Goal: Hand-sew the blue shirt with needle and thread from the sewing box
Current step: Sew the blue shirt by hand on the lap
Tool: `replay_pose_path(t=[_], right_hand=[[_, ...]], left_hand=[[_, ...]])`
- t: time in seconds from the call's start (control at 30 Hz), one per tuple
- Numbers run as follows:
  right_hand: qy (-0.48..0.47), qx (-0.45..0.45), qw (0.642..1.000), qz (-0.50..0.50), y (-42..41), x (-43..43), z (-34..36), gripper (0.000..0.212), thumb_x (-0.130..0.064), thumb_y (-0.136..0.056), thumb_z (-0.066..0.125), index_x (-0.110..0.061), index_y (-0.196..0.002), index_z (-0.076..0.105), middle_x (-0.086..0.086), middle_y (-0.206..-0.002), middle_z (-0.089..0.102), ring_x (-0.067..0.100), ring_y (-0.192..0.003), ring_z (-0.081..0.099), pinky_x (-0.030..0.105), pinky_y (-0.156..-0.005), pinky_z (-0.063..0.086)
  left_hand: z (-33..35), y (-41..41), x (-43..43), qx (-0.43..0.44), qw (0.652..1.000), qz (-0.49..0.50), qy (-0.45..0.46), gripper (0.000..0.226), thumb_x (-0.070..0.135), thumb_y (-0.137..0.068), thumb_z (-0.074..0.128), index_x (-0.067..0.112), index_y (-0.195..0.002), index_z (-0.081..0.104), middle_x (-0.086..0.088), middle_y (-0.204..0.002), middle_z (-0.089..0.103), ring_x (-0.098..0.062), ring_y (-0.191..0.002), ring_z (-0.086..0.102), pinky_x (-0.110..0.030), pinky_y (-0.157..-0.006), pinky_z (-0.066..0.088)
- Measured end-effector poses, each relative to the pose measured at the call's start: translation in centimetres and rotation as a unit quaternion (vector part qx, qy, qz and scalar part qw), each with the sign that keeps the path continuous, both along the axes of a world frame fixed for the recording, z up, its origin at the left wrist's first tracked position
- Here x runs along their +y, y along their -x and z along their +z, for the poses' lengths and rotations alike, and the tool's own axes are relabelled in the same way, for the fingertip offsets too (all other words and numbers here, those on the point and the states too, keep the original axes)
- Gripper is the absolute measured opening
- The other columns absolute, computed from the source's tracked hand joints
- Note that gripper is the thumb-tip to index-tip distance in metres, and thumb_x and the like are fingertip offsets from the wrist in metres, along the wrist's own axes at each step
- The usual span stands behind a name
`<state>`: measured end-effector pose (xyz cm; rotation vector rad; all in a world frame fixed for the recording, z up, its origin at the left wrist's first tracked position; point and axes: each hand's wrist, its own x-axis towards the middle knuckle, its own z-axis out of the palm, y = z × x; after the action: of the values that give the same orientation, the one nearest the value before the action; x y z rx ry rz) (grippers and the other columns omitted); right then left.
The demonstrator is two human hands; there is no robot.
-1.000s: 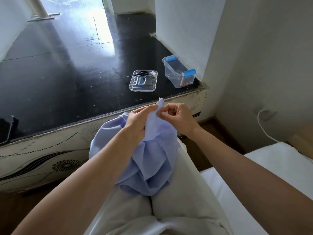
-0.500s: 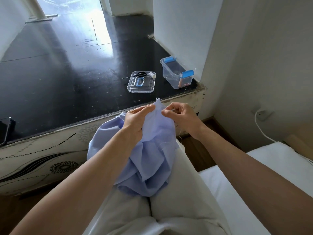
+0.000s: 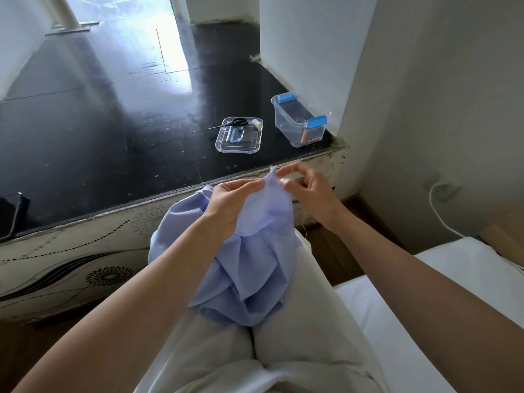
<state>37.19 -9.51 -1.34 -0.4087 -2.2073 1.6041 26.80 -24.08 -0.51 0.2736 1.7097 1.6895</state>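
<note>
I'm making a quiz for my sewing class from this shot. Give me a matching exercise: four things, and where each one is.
1. blue shirt
2. scissors
3. sewing box
4. white cable

A. on the clear lid
B. lidless, beside the white wall
C. trailing from the wall socket
D. gripped by the left hand

Pairs: 1-D, 2-A, 3-B, 4-C.

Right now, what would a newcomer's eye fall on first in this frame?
The blue shirt, bunched on the person's lap at centre, its tip gripped by the left hand while the right hand meets it with curled fingers; any needle is too small to see. Beyond, on the black ledge, stand a clear box and, to its left, a clear tray bearing scissors.
</note>
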Motion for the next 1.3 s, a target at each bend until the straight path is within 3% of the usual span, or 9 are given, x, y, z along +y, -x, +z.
replay_pose_path(t=[0.13,0.2,0.27,0.4,0.57,0.77,0.97,1.17,1.3], right_hand=[[-0.027,-0.01,0.999,0.037,0.1,0.6,0.5,0.032,-0.014,-0.099,0.053,-0.015,-0.13,0.051,-0.012,-0.058,0.058,0.003,-0.055,0.056,0.014,-0.058,0.047],[-0.095,-0.038,0.993,0.065,0.2,0.4,0.4,0.021,-0.019,-0.095,0.061,-0.016,-0.116,0.062,0.0,-0.066,0.059,0.011,-0.06,0.054,0.021,-0.061,0.049],[-0.107,-0.044,0.992,0.046,0.4,0.5,0.1,0.012,-0.019,-0.092,0.066,-0.009,-0.098,0.068,-0.002,-0.074,0.062,0.009,-0.068,0.058,0.02,-0.063,0.051],[-0.1,-0.048,0.994,0.015,0.0,0.8,-0.6,0.012,-0.02,-0.092,0.066,-0.008,-0.095,0.069,-0.003,-0.082,0.065,0.015,-0.08,0.063,0.021,-0.068,0.056],[-0.084,-0.052,0.995,0.004,-0.2,0.6,-1.2,0.013,-0.021,-0.092,0.065,-0.01,-0.097,0.069,-0.002,-0.086,0.065,0.02,-0.087,0.066,0.027,-0.074,0.06],[-0.062,-0.044,0.997,0.0,-0.3,0.4,-1.1,0.015,-0.021,-0.092,0.065,-0.008,-0.099,0.068,-0.003,-0.088,0.065,0.017,-0.088,0.066,0.023,-0.071,0.059],[-0.065,-0.046,0.997,0.006,-0.4,0.4,-1.3,0.011,-0.022,-0.092,0.064,-0.013,-0.097,0.067,-0.008,-0.086,0.064,0.014,-0.084,0.065,0.018,-0.069,0.057],[-0.054,-0.049,0.997,0.011,-0.7,0.3,-1.2,0.012,-0.022,-0.094,0.063,-0.012,-0.101,0.065,-0.008,-0.085,0.065,0.012,-0.081,0.065,0.017,-0.068,0.056],[0.03,-0.071,0.997,0.004,-1.1,0.5,-0.8,0.018,-0.018,-0.102,0.044,-0.017,-0.12,0.045,-0.001,-0.089,0.057,0.01,-0.08,0.058,0.012,-0.061,0.05]], left_hand=[[0.0,-0.3,-0.3,0.1,0.992,-0.06,0.045,0.008,0.024,-0.085,0.074,0.018,-0.088,0.077,-0.016,-0.095,0.073,-0.026,-0.087,0.065,-0.039,-0.08,0.053],[0.0,-0.4,-0.2,0.157,0.984,-0.072,0.051,0.004,0.02,-0.085,0.074,0.019,-0.086,0.077,-0.011,-0.087,0.074,-0.016,-0.079,0.065,-0.031,-0.075,0.053],[-0.1,-0.4,-0.3,0.229,0.969,-0.072,0.06,0.008,0.015,-0.086,0.073,0.022,-0.082,0.075,0.0,-0.08,0.073,-0.005,-0.072,0.064,-0.023,-0.071,0.053],[-0.6,0.4,-0.6,0.327,0.936,-0.082,0.102,0.005,0.017,-0.087,0.072,0.02,-0.09,0.075,-0.001,-0.088,0.073,-0.014,-0.083,0.067,-0.028,-0.076,0.056],[-0.8,0.7,-0.7,0.353,0.925,-0.088,0.109,0.009,0.012,-0.088,0.069,0.015,-0.095,0.074,-0.004,-0.093,0.07,-0.009,-0.078,0.063,-0.014,-0.07,0.053],[-0.8,0.8,-0.6,0.339,0.932,-0.087,0.096,0.009,0.012,-0.088,0.069,0.012,-0.097,0.073,-0.003,-0.093,0.069,-0.008,-0.079,0.064,-0.014,-0.071,0.054],[-1.1,0.5,-0.3,0.322,0.938,-0.091,0.092,0.01,0.017,-0.089,0.07,0.012,-0.096,0.075,-0.004,-0.09,0.071,-0.01,-0.076,0.064,-0.019,-0.069,0.054],[-1.5,0.3,0.1,0.338,0.933,-0.094,0.084,0.014,0.012,-0.092,0.066,0.003,-0.099,0.072,-0.017,-0.098,0.071,-0.023,-0.088,0.066,-0.032,-0.083,0.056],[-1.7,0.3,0.1,0.316,0.944,-0.076,0.059,0.007,0.009,-0.09,0.067,0.012,-0.091,0.073,-0.012,-0.094,0.073,-0.026,-0.085,0.067,-0.037,-0.079,0.056]])
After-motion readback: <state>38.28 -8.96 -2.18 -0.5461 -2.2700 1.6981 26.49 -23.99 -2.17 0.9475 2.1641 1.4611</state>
